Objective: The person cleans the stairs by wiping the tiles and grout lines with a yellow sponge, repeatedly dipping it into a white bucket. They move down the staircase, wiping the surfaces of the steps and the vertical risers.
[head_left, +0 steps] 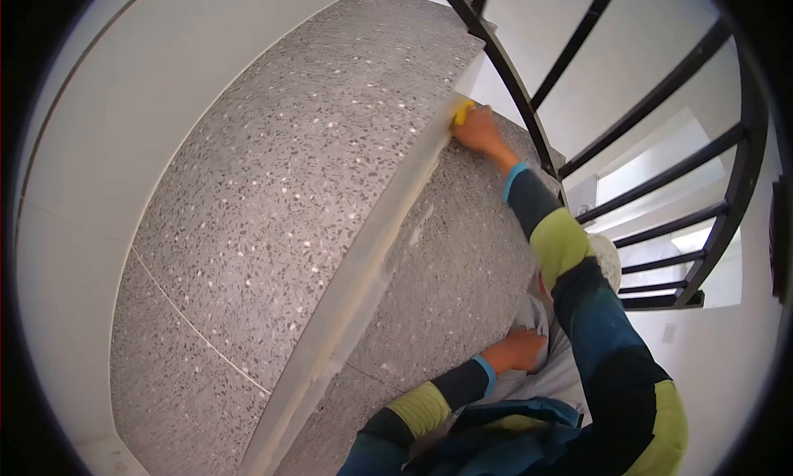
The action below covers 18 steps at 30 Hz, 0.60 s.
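My right hand (477, 131), at the far end of a stair riser, is closed around a small yellow tool (462, 113). The tool lies against the pale riser strip (376, 236) just under the step edge; most of it is hidden by the fingers. Whitish smears run along the strip's lower side, where it meets the lower speckled tread (462, 236). My left hand (517, 350) is down by my bent leg in grey trousers (557, 352), its back showing and its fingers mostly hidden. Both sleeves are dark with yellow-green bands and light blue cuffs.
The upper speckled tread (273, 187) spreads to the left, crossed by a thin pale joint line. A white wall (91, 179) borders it. Black metal railing bars (652, 121) stand close beside my right arm. A whitish round object (605, 260) shows behind that arm.
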Available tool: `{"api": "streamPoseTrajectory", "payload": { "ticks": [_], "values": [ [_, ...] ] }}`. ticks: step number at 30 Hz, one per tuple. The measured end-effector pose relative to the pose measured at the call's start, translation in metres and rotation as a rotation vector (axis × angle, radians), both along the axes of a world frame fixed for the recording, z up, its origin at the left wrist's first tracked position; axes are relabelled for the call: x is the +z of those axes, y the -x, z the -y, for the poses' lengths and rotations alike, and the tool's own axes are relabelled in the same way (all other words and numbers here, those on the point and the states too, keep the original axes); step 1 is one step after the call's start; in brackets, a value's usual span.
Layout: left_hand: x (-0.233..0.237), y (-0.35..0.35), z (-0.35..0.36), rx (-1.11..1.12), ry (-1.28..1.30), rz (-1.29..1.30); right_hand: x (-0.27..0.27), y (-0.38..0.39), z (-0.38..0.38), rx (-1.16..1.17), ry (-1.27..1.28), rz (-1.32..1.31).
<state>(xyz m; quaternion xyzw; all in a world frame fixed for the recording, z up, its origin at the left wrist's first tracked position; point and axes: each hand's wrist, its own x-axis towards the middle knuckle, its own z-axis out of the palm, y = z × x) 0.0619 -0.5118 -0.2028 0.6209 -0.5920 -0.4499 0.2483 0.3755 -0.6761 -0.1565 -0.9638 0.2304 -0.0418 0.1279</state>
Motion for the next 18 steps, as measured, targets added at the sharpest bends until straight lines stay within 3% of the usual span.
{"api": "streamPoseTrajectory", "payload": {
  "ticks": [2, 3, 5, 6, 7, 9, 11, 13, 15, 16, 18],
  "values": [
    [0.018, -0.008, -0.001, -0.041, -0.056, 0.078, 0.007, 0.039, -0.051, 0.048, -0.015, 0.05],
    [0.003, -0.001, 0.002, -0.061, -0.064, 0.088, 0.014, 0.065, -0.081, 0.113, -0.044, 0.093],
    [-0.039, 0.014, 0.013, -0.095, 0.027, 0.218, 0.014, 0.113, -0.127, 0.249, -0.371, 0.048],
    [-0.004, 0.0, 0.0, -0.035, 0.117, 0.095, 0.017, 0.141, -0.146, 0.398, -0.45, 0.034],
    [-0.003, -0.004, -0.01, -0.075, 0.116, 0.105, 0.014, 0.158, -0.153, 0.599, -0.603, -0.139],
    [-0.008, -0.008, -0.017, -0.046, 0.393, -0.062, 0.052, 0.209, -0.153, 0.66, -0.856, -0.093],
    [-0.011, -0.004, -0.01, -0.001, 0.331, 0.035, 0.052, 0.251, -0.121, 0.604, -0.681, 0.276],
    [-0.01, 0.0, -0.007, 0.05, 0.264, 0.132, 0.059, 0.301, -0.07, 0.331, -0.453, 0.393],
    [-0.006, -0.003, -0.001, -0.027, 0.122, 0.084, 0.059, 0.341, -0.019, 0.056, -0.285, 0.383],
    [-0.004, -0.003, -0.001, -0.028, 0.162, 0.087, 0.056, 0.354, 0.0, 0.026, -0.293, 0.394],
    [0.001, -0.003, -0.001, -0.048, 0.18, 0.075, 0.039, 0.382, 0.035, -0.243, -0.248, 0.364]
  ]
}}
